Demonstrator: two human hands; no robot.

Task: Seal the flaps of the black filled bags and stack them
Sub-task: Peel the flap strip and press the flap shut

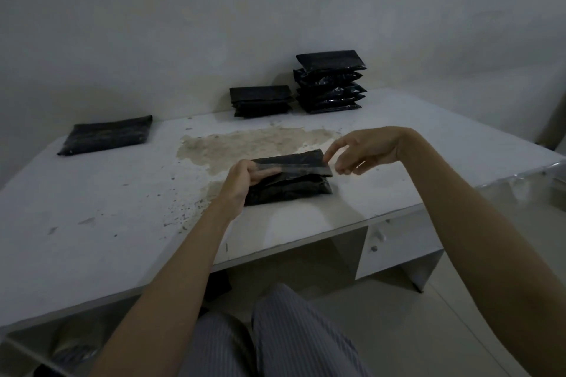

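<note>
A black filled bag (291,187) lies on the white table (107,208) in front of me, its flap folded over the top. My left hand (242,180) grips the bag's left end, thumb on the flap. My right hand (361,153) hovers at the bag's right end with fingers spread, one fingertip touching the flap's far right corner. At the back stand a tall stack of black bags (330,82) and a lower stack (260,100) to its left. A single black bag (107,135) lies at the table's far left.
The table backs onto a pale wall. A brownish stain (245,144) and dark crumbs mark the tabletop's middle. A drawer unit (398,248) sits under the table's right side. My striped trousers show below the near edge.
</note>
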